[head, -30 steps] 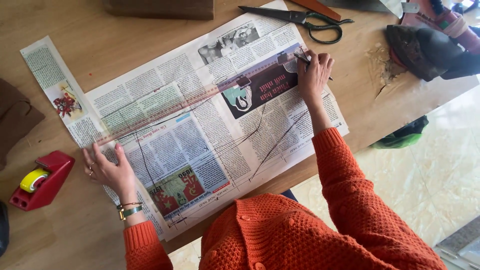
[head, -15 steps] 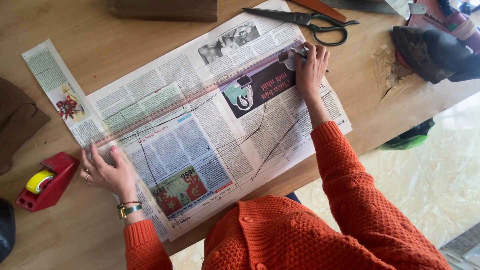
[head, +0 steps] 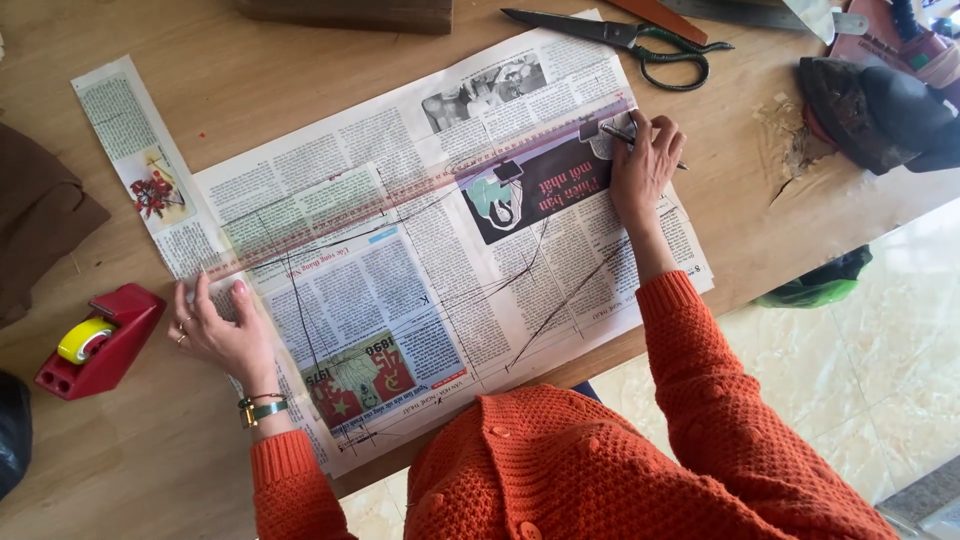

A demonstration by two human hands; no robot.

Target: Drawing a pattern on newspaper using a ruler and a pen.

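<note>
Both hands on a ruler and newspaper laid over the tabletop (head: 300, 80).

I see the right hand (head: 645, 165) with its grip closed on a pen (head: 640, 143), tip at the upper end of the clear ruler (head: 420, 195). The left hand (head: 220, 325) holds nothing: fingers spread flat, pressing the ruler's lower end onto the newspaper (head: 400, 260), which lies mid-tabletop and bears drawn lines. The pen's middle is hidden under the fingers. Scissors (head: 620, 38) lie above, a red tape dispenser (head: 95, 340) at left. The orange sweater (head: 560, 470) covers the near edge.
</note>
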